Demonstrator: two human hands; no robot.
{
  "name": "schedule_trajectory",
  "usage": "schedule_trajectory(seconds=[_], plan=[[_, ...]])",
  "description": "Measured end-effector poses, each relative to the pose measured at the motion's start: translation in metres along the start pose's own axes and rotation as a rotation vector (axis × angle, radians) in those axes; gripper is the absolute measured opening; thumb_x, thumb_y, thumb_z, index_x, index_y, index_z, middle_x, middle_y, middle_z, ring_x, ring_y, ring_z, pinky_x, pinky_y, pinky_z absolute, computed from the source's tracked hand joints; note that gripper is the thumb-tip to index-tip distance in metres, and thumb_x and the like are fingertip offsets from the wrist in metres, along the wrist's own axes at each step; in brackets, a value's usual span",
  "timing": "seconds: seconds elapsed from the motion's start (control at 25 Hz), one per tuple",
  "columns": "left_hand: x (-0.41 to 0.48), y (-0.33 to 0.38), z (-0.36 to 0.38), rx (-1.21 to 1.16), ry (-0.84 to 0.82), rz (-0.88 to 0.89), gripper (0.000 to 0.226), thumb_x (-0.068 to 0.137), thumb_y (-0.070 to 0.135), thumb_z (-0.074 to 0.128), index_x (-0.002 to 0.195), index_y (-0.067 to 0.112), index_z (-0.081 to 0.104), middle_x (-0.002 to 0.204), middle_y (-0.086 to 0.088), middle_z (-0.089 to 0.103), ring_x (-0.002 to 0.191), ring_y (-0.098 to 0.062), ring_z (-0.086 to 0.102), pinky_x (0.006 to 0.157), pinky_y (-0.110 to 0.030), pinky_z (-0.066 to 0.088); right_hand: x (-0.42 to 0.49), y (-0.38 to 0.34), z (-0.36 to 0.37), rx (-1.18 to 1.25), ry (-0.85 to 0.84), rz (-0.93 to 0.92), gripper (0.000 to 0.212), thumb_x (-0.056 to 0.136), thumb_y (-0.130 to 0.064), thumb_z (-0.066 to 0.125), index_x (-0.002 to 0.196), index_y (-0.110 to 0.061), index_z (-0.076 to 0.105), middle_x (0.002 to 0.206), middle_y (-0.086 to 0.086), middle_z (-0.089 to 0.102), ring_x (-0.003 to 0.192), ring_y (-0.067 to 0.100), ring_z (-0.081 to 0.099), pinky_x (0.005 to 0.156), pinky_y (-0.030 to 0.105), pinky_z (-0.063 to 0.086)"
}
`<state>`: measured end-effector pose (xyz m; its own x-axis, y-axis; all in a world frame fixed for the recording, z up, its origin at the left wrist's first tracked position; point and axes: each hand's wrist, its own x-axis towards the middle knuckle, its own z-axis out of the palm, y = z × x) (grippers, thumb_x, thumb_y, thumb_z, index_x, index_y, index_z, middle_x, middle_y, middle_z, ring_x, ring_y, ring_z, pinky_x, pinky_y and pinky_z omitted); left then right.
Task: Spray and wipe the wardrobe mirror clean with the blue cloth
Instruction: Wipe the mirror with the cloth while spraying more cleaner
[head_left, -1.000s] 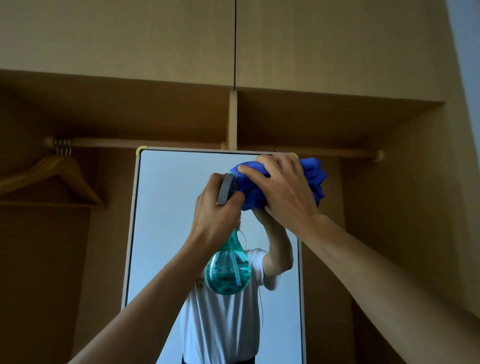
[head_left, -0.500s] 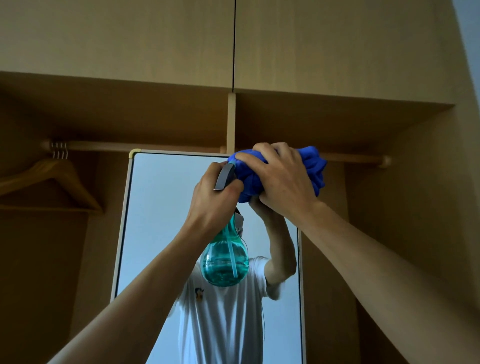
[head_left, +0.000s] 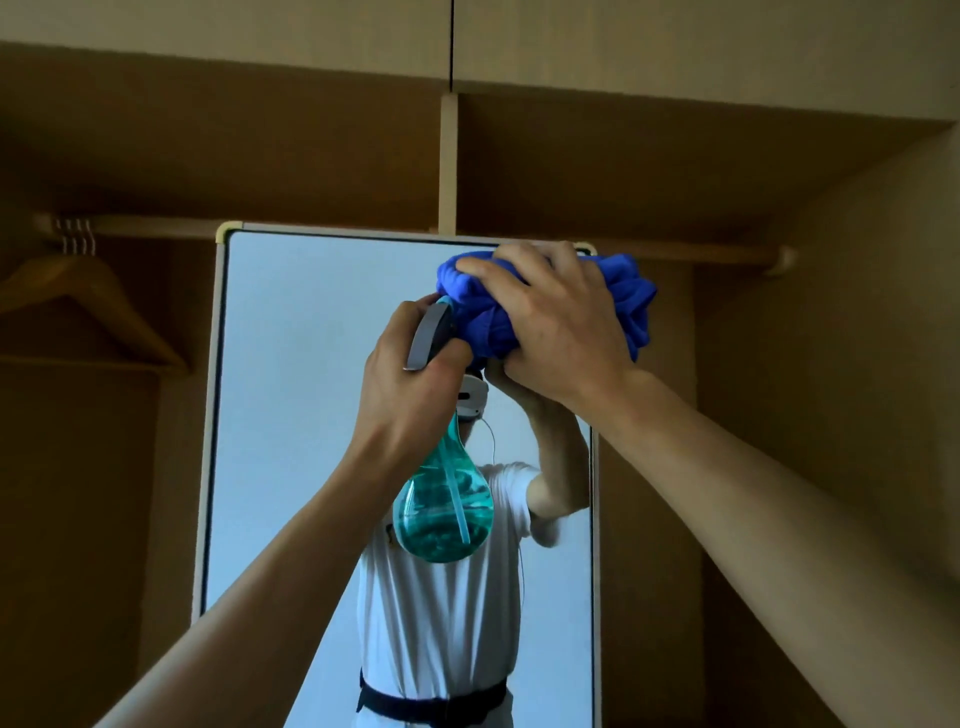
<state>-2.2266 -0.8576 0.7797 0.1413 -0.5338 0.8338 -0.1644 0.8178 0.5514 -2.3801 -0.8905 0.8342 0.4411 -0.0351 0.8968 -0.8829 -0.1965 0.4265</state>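
Head view, looking up at an open wardrobe.

- Mirror (head_left: 301, 364): pale-framed, upright, standing in front of the wardrobe interior. Its top edge lies just below the hanging rail (head_left: 727, 254).
- Blue cloth (head_left: 631, 304): bunched into a wad and held at the mirror's upper right corner. Folds stick out to the right, past the frame. Whether the cloth touches the glass cannot be told, since the hand covers that side.
- Right hand (head_left: 556, 332): raised, with its back to the camera and fingers curled over the wad. The cloth is gripped firmly.
- Left hand (head_left: 410, 384): raised just left of the right hand and closed around the neck of the spray bottle (head_left: 441, 514). The thumb is wrapped below the grey spray head (head_left: 428, 332). The head's front end lies against the left edge of the cloth.
- Bottle: clear teal, bulb-shaped, hanging below the left fist. Liquid is seen in the lower part, and a dip tube runs down through it.
- Reflection: a white T-shirt, a dark waist strap and a raised arm are seen in the glass below the hands.
- Surroundings: a wooden hanger (head_left: 88, 296) is hooked on the rail at far left. A vertical divider (head_left: 448, 166) is seen above the mirror, with closed upper doors (head_left: 208, 26) above it.
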Motion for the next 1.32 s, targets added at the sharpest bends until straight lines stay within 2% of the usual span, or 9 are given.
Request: schedule_trajectory(seconds=[0.32, 0.4, 0.52, 0.6, 0.68, 0.84, 1.0, 1.16, 1.32], plan=[[-0.047, -0.018, -0.005, -0.043, 0.005, -0.049, 0.039, 0.087, 0.0, 0.059, 0.123, 0.016, 0.063, 0.09, -0.005, 0.068, 0.066, -0.008, 0.061, 0.053, -0.018, 0.049, -0.047, -0.023, 0.011, -0.039, 0.006, 0.001, 0.08, 0.071, -0.04, 0.079, 0.143, -0.028, 0.049, 0.136, 0.004, 0.056, 0.116, 0.034, 0.053, 0.09, 0.051, 0.046], [-0.057, -0.025, -0.006, -0.045, -0.004, -0.06, 0.043, 0.084, 0.006, 0.06, 0.125, 0.02, 0.063, 0.095, -0.005, 0.07, 0.076, -0.015, 0.066, 0.062, -0.029, 0.054, -0.058, -0.028, 0.012, -0.034, 0.006, 0.001, 0.077, 0.073, -0.04, 0.077, 0.143, -0.029, 0.049, 0.136, 0.003, 0.056, 0.116, 0.034, 0.052, 0.09, 0.051, 0.046], [-0.071, -0.038, -0.008, -0.023, 0.003, -0.065, 0.05, 0.079, 0.014, 0.058, 0.128, 0.025, 0.062, 0.112, -0.002, 0.071, 0.103, -0.024, 0.069, 0.09, -0.05, 0.057, -0.073, -0.037, 0.01, -0.004, -0.009, 0.015, 0.077, 0.071, -0.038, 0.076, 0.143, -0.028, 0.05, 0.136, 0.004, 0.056, 0.116, 0.035, 0.052, 0.09, 0.051, 0.045], [-0.081, -0.044, -0.008, -0.011, 0.011, -0.068, 0.054, 0.08, 0.014, 0.058, 0.133, 0.025, 0.06, 0.12, 0.001, 0.07, 0.112, -0.021, 0.067, 0.097, -0.053, 0.054, -0.085, -0.044, 0.009, 0.025, -0.024, 0.021, 0.074, 0.072, -0.039, 0.07, 0.142, -0.027, 0.051, 0.136, 0.004, 0.056, 0.117, 0.036, 0.052, 0.091, 0.051, 0.044], [-0.092, -0.048, -0.008, -0.002, 0.01, -0.066, 0.055, 0.081, 0.016, 0.058, 0.136, 0.025, 0.058, 0.123, 0.004, 0.069, 0.114, -0.017, 0.066, 0.099, -0.05, 0.054, -0.095, -0.05, 0.008, 0.031, -0.026, 0.025, 0.068, 0.077, -0.036, 0.063, 0.143, -0.027, 0.051, 0.137, 0.005, 0.057, 0.117, 0.036, 0.052, 0.092, 0.051, 0.044], [-0.113, -0.06, -0.01, 0.018, 0.01, -0.06, 0.058, 0.081, 0.015, 0.055, 0.139, 0.021, 0.056, 0.121, 0.007, 0.068, 0.114, -0.013, 0.065, 0.098, -0.044, 0.055, -0.118, -0.063, 0.009, 0.035, -0.054, 0.034, 0.075, 0.071, -0.025, 0.073, 0.143, -0.027, 0.05, 0.138, 0.006, 0.056, 0.118, 0.037, 0.052, 0.092, 0.052, 0.043], [-0.138, -0.072, -0.012, 0.026, 0.01, -0.074, 0.062, 0.078, 0.008, 0.054, 0.14, 0.016, 0.055, 0.12, 0.015, 0.066, 0.116, -0.011, 0.062, 0.097, -0.034, 0.053, -0.147, -0.079, 0.009, 0.047, -0.089, 0.045, 0.072, 0.075, -0.026, 0.07, 0.143, -0.027, 0.05, 0.139, 0.007, 0.056, 0.12, 0.038, 0.052, 0.095, 0.053, 0.043], [-0.159, -0.086, -0.015, 0.017, 0.005, -0.092, 0.062, 0.077, 0.006, 0.055, 0.137, 0.019, 0.056, 0.133, 0.0, 0.062, 0.126, -0.021, 0.058, 0.104, -0.052, 0.05, -0.17, -0.093, 0.011, 0.063, -0.091, 0.061, 0.072, 0.074, -0.027, 0.075, 0.142, -0.026, 0.052, 0.136, 0.008, 0.057, 0.118, 0.039, 0.053, 0.093, 0.053, 0.043], [-0.181, -0.096, -0.018, 0.015, 0.013, -0.114, 0.062, 0.075, 0.004, 0.054, 0.135, 0.019, 0.056, 0.136, 0.001, 0.06, 0.128, -0.023, 0.057, 0.102, -0.055, 0.05, -0.193, -0.107, 0.01, 0.071, -0.128, 0.069, 0.079, 0.068, -0.025, 0.08, 0.142, -0.026, 0.052, 0.136, 0.008, 0.057, 0.119, 0.039, 0.053, 0.094, 0.053, 0.043]])
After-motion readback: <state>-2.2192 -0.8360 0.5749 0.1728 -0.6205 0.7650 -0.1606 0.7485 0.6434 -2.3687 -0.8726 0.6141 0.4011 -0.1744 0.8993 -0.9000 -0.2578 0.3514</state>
